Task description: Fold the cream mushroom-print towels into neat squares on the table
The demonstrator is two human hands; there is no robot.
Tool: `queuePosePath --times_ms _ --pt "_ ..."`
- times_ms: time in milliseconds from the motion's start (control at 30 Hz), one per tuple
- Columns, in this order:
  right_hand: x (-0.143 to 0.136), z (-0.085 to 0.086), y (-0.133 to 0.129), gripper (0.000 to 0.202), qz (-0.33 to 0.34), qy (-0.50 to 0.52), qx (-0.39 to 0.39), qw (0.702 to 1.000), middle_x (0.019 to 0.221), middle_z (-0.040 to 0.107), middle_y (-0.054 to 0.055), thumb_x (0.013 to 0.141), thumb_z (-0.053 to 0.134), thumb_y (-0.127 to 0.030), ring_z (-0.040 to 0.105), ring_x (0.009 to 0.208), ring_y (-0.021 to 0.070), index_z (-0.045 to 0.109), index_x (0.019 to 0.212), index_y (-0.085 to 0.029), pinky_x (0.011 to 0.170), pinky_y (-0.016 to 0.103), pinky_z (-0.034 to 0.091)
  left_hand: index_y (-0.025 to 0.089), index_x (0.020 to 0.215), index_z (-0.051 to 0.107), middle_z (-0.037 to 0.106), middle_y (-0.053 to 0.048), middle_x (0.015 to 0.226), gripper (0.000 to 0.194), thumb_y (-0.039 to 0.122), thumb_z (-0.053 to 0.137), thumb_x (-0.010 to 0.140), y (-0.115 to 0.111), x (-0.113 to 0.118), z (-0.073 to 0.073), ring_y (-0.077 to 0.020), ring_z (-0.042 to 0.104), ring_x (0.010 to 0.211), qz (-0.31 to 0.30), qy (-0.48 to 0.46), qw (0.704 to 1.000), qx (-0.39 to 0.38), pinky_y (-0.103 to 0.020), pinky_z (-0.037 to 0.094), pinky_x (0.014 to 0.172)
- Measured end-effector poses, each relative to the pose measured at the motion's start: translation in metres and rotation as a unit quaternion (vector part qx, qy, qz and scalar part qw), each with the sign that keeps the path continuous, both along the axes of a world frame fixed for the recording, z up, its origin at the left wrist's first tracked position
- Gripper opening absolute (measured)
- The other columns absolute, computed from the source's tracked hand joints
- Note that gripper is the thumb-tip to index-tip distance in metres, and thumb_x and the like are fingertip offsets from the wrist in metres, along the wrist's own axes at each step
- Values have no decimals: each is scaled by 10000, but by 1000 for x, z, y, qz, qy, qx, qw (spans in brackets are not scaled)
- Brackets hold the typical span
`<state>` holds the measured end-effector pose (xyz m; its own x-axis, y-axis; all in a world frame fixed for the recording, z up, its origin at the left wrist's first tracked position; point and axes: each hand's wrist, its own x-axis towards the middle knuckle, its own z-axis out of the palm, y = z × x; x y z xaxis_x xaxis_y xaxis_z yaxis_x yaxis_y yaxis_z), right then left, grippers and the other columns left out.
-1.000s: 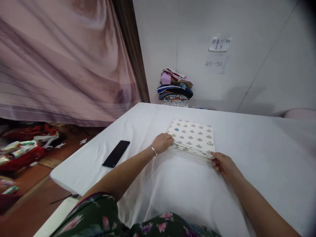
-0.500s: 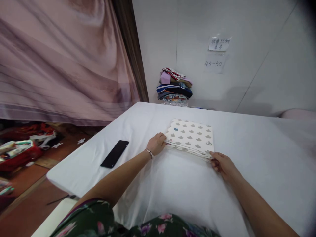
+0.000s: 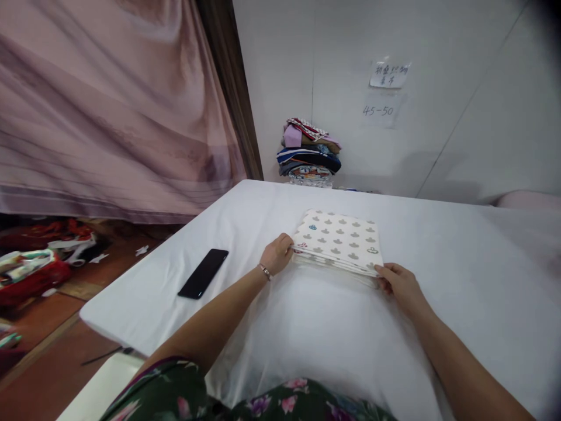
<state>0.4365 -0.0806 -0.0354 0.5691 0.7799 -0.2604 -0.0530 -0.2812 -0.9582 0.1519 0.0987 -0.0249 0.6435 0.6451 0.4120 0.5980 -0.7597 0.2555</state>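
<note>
A folded cream cloth (image 3: 337,237) printed with small grey shapes, plus a few blue, red and green ones, lies in several layers on the white-covered table (image 3: 442,263). At its near left corner, my left hand (image 3: 277,254) pinches the edge between thumb and fingers; a bracelet circles that wrist. My right hand (image 3: 400,285) grips the near right corner, its upper layer slightly raised off the layers below. The undersides of both hands' fingers are partly hidden.
A black phone (image 3: 203,273) lies on the table to the left. Behind the far edge rises a stack of folded fabrics (image 3: 309,153) against the wall. A pink curtain (image 3: 118,111) hangs at the left, above a red basket (image 3: 37,278) on the floor.
My right hand has shifted slightly right and up with its corner of the cloth, parting the top layer from those below. My left hand stays at its corner.
</note>
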Motion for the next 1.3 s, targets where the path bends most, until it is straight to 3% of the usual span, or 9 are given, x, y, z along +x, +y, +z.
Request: queuePosePath --times_ms 167,333,433,567,633,833,1000,1133,1300 --pt "-2 5 -3 280 54 -1 -80 995 509 561 -12 668 658 -411 411 362 59 520 619 -171 342 188 305 191 824 485 511 -15 884 132 94 426 758 1 -2 -10 -126 516 712 -21 25 998 -51 -245 426 658" --pt "-2 6 -2 278 70 -21 -97 993 548 576 -4 691 634 -415 455 382 67 518 628 -171 340 186 320 176 854 526 524 -24 912 150 96 451 752 -1 -6 -10 -103 523 672 -28 -50 993 -100 -248 457 682" --pt "0 4 -1 289 78 -47 -110 990 527 563 -4 691 635 -427 474 380 82 513 631 -173 330 192 325 173 846 559 549 -24 925 163 88 492 724 -5 -5 -6 -97 548 684 8 -108 980 -170 -254 477 710" --pt "3 4 -1 324 84 -72 -135 985 494 572 16 674 655 -472 502 374 115 524 660 -176 324 213 358 169 878 572 616 -20 840 135 165 560 744 -7 0 2 -112 602 696 112 -154 900 -391 -206 491 600" --pt "4 5 0 344 83 -83 -154 981 485 583 25 668 662 -496 509 358 131 527 696 -181 313 228 373 159 851 561 635 -29 790 127 270 550 791 -4 2 4 -120 619 684 141 -163 864 -454 -179 474 530" --pt "7 12 5 392 99 -102 -213 967 485 599 41 657 674 -535 537 351 167 519 744 -186 320 280 444 185 962 544 659 -58 932 396 527 528 763 15 13 2 -136 622 653 209 -94 882 -413 -189 442 475" --pt "9 14 6 387 116 3 -205 972 540 599 41 639 698 -512 559 422 144 522 702 -173 347 237 439 148 856 603 669 -101 899 350 439 634 666 27 32 6 -181 632 708 212 -29 868 -449 -199 434 495" --pt "13 12 7 390 128 95 -216 963 460 487 -22 665 678 -485 444 371 69 465 582 -169 308 165 314 128 762 608 668 -113 839 300 404 641 649 32 40 12 -202 628 703 216 -24 856 -469 -216 432 491" --pt "26 18 5 371 109 50 -151 981 430 412 -63 668 679 -443 355 348 49 440 573 -176 315 173 224 127 812 607 668 -84 781 259 352 620 684 18 39 21 -170 616 588 187 -44 848 -493 -215 429 451"
